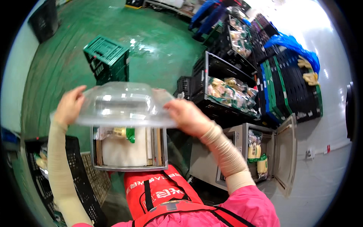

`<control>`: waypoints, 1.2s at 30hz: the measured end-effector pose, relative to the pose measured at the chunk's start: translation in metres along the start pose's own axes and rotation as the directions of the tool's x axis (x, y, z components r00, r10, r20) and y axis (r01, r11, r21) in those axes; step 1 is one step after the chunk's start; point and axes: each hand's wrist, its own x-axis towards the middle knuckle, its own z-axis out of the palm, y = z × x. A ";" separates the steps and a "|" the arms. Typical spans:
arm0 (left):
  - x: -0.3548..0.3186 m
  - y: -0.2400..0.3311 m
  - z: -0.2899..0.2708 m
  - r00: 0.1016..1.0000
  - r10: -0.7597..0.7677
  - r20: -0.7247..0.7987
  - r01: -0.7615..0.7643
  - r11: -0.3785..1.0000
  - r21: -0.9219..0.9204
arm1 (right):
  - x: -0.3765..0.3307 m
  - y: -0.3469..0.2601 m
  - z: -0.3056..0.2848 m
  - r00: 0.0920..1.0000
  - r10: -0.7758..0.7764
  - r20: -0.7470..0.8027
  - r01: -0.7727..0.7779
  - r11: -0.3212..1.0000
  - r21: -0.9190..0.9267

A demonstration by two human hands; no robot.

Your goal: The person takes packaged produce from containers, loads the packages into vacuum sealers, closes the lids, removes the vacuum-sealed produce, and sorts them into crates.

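Note:
A clear, dome-shaped plastic lid (123,104), slightly blurred by motion, is held up in front of me by its two sides. My left hand (70,105) grips its left edge, and my right hand (189,117) is closed on the right edge. Beneath the lid is the metal-rimmed chamber (130,168) of what looks like a vacuum sealing machine. A white pad (124,152) lies inside it, with brown and pale strips along both sides. At the chamber's far side sits a bagged pale food packet (120,132) with a green end, partly hidden by the lid.
On the right, a second chamber with its lid (286,151) swung up holds bagged packets (255,152). Black crates (227,108) of bags stand beyond. Green crates (106,53) are stacked ahead. A black crate (77,166) is at my left. Another person's blue-clad legs (206,17) show far off.

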 end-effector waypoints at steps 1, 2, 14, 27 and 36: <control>-0.013 -0.023 0.028 0.943 0.269 -0.194 -0.253 0.962 0.107 | -0.024 0.005 0.014 0.996 -0.027 -0.083 0.021 0.997 -0.074; -0.030 -0.040 0.043 0.987 0.127 -0.098 -0.117 0.988 0.102 | -0.045 0.009 0.030 0.996 -0.011 -0.088 0.005 0.998 -0.067; -0.170 -0.152 0.273 0.859 0.015 -0.512 0.123 0.965 0.234 | -0.179 0.058 0.291 0.893 0.329 -0.309 -0.395 0.900 -0.186; -0.162 -0.159 0.278 0.863 -0.078 -0.500 0.198 0.961 0.192 | -0.172 0.068 0.302 0.899 0.320 -0.298 -0.399 0.880 -0.259; -0.111 -0.016 0.238 0.907 0.114 0.405 -0.051 0.985 -0.163 | -0.164 0.066 0.286 0.904 0.402 -0.146 -0.428 0.839 -0.335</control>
